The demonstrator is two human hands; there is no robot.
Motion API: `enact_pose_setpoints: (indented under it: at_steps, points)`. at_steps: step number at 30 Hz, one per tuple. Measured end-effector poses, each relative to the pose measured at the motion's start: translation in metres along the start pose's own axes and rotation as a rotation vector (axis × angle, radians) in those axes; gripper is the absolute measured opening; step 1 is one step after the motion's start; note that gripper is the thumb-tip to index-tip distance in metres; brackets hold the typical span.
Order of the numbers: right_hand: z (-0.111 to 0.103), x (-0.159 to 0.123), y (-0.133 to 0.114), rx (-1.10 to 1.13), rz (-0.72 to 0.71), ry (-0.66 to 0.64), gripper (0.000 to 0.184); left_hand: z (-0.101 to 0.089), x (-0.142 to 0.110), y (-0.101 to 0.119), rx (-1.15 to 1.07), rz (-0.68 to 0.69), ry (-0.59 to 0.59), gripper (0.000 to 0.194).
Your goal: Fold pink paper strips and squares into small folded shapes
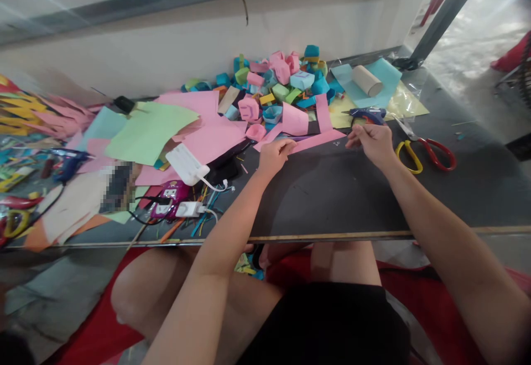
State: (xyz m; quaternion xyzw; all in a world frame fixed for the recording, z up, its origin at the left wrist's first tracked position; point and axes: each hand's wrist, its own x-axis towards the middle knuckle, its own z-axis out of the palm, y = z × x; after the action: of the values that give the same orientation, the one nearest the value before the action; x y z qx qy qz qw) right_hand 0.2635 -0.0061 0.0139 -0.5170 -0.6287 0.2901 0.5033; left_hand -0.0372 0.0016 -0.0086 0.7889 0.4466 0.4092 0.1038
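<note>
A pink paper strip (317, 142) slants across the front of the dark table. My left hand (276, 157) is closed, pinching its left part between thumb and fingers. At the strip's far right end, my right hand (373, 142) has its fingers drawn together; whether they grip anything is hard to make out. Just behind that hand lies a blue glue gun (368, 114). Beyond the strip stands a rolled pink paper piece (295, 119), with another pink strip (323, 113) beside it. Red-and-yellow-handled scissors (423, 149) rest to the right of my right hand.
Folded coloured paper pieces (282, 80) are heaped against the wall. A cardboard tube (366, 81) lies on blue paper at the back right. Leftward are paper sheets (151, 133), a white device (186, 164), a purple power socket (170, 199) with cables, and another glue gun (70, 163).
</note>
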Motion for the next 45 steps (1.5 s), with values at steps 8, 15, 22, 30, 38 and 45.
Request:
enact_pose_setpoints:
  at_steps: [8, 15, 22, 30, 38, 45]
  points:
    - [0.011, -0.014, -0.012, -0.378, -0.418, -0.065, 0.039, 0.011, -0.01, 0.013, 0.147, 0.22, -0.058, 0.052]
    - [0.021, -0.018, -0.015, -0.623, -0.56, -0.263, 0.025, 0.013, -0.008, 0.019, 0.22, 0.319, -0.013, 0.047]
    - [0.023, -0.021, -0.017, -0.635, -0.588, -0.196, 0.025, 0.015, -0.01, 0.03, 0.201, 0.37, 0.0, 0.036]
    - [0.036, -0.027, -0.017, -0.637, -0.61, -0.201, 0.026, 0.023, -0.012, 0.04, 0.285, 0.389, -0.026, 0.034]
    - [0.039, -0.028, -0.018, -0.635, -0.635, -0.202, 0.03, 0.028, -0.012, 0.041, 0.275, 0.36, -0.046, 0.031]
    - [0.037, -0.027, -0.013, -0.644, -0.585, -0.185, 0.024, 0.008, 0.001, 0.023, 0.309, 0.394, -0.129, 0.043]
